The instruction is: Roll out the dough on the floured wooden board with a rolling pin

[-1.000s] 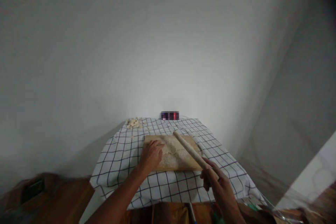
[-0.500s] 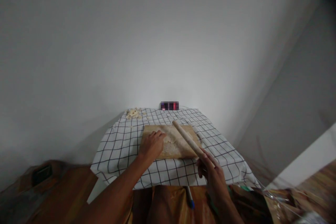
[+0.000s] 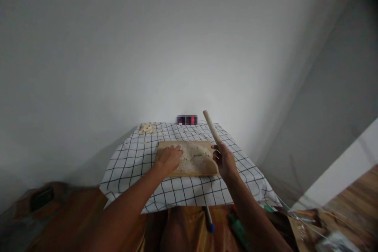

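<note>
A flat sheet of pale dough [image 3: 191,151] lies on a wooden board [image 3: 193,172] dusted with flour. My left hand [image 3: 170,157] rests over the dough's left end, its fingers curled down onto the edge; the fingertips are partly hidden. Above the board's right side, my right hand [image 3: 226,160] grips a thin wooden rolling pin [image 3: 211,125] near its lower end. The pin is lifted off the dough, its far end tilted up toward the wall. Some fingers of that hand stick out toward the dough's right end.
A checked cloth [image 3: 130,165] covers the table. Thin dough pieces [image 3: 147,128] are heaped at the back left. A small dark blurred object [image 3: 187,120] stands by the wall. A blue-tipped stick [image 3: 209,220] lies below the front edge, and bags [image 3: 313,224] sit at lower right.
My right hand has moved forward and up with the rolling pin, whose far end now points higher. More of the dough's right end shows. My left hand stays at the dough's left end.
</note>
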`<state>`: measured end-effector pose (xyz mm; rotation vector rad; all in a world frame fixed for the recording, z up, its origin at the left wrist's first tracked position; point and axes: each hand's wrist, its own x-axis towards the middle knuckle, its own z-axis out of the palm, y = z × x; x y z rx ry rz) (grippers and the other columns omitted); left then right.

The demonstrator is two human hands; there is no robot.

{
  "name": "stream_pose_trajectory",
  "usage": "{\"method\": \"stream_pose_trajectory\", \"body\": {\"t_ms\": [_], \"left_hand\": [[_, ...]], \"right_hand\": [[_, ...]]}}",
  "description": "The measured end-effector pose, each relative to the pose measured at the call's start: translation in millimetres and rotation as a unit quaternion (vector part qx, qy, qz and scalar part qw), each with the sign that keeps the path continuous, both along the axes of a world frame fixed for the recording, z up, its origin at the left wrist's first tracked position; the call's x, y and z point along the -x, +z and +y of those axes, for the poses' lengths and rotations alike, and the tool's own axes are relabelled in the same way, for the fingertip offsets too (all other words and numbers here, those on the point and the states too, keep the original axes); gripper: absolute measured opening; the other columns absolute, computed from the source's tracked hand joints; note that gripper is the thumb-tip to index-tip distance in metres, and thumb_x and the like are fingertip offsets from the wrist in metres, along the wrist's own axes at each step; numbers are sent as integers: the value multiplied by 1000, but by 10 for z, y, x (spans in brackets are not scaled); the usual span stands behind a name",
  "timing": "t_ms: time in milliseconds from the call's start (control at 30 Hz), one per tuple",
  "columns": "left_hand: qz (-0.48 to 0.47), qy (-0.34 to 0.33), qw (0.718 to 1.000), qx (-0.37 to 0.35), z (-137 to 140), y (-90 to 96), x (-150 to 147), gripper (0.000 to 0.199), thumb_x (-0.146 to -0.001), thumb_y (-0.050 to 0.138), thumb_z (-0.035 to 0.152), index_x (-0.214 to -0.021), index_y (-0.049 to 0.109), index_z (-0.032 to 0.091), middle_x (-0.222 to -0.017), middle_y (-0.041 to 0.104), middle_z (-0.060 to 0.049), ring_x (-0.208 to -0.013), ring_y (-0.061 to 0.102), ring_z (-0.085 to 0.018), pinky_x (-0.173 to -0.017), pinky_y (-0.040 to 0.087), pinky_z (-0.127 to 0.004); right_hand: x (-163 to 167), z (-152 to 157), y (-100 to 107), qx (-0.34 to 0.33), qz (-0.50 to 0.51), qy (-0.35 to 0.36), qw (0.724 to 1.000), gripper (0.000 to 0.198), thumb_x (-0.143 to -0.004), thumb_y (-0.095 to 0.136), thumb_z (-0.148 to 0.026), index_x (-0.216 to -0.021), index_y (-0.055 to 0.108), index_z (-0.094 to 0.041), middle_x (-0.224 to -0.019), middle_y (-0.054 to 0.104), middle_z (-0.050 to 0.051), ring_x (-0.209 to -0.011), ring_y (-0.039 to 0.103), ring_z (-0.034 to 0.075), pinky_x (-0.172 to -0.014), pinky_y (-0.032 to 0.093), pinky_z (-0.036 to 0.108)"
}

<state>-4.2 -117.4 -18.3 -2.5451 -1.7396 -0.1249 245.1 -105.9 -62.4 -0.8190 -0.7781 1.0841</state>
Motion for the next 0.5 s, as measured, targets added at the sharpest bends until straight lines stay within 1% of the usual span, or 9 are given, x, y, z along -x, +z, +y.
{"method": "stream_pose_trajectory", "body": {"t_ms": [67,100,200,300,367,500], "left_hand": [[-7,6,1000,5,-20,17,-6,44,-102,53,8,-130,85,19,-135,79,-17,-122,76,-36,-104,60,-45],[-14,12,1000,0,-37,-2,2,44,-102,54,10,-134,83,18,-136,79,-17,-121,76,-36,-104,61,-46],[-35,27,999,-25,-88,-122,61,53,-103,53,11,-152,73,17,-145,77,-18,-127,76,-34,-108,61,-44],[-35,29,999,-21,-108,-201,113,55,-105,50,10,-157,68,19,-153,75,-15,-130,76,-30,-111,60,-41],[-29,30,999,-17,-109,-186,100,55,-106,48,9,-156,69,19,-154,74,-14,-127,77,-30,-110,60,-41],[-16,39,999,-7,-101,-60,-41,54,-104,48,4,-149,74,17,-147,77,-17,-126,77,-33,-107,61,-42]], "right_hand": [[97,146,17,-7,-14,14,1000,58,-81,87,-75,-102,73,-22,-95,78,4,-60,54,11,-50,41,26],[140,207,9,-10,-29,18,999,61,-80,86,-77,-103,73,-22,-95,78,4,-59,54,11,-50,40,25],[219,327,-66,-32,-80,16,996,68,-78,84,-83,-105,74,-21,-85,75,2,-56,53,11,-50,40,26],[233,360,-155,-47,-97,13,994,73,-78,82,-85,-108,77,-19,-77,71,0,-54,53,12,-51,41,27],[224,358,-188,-49,-106,26,993,74,-79,81,-85,-112,78,-18,-78,72,1,-56,55,13,-51,42,27],[214,364,-199,-48,-126,44,990,76,-82,79,-83,-123,79,-19,-80,73,1,-58,57,14,-54,44,28]]}}
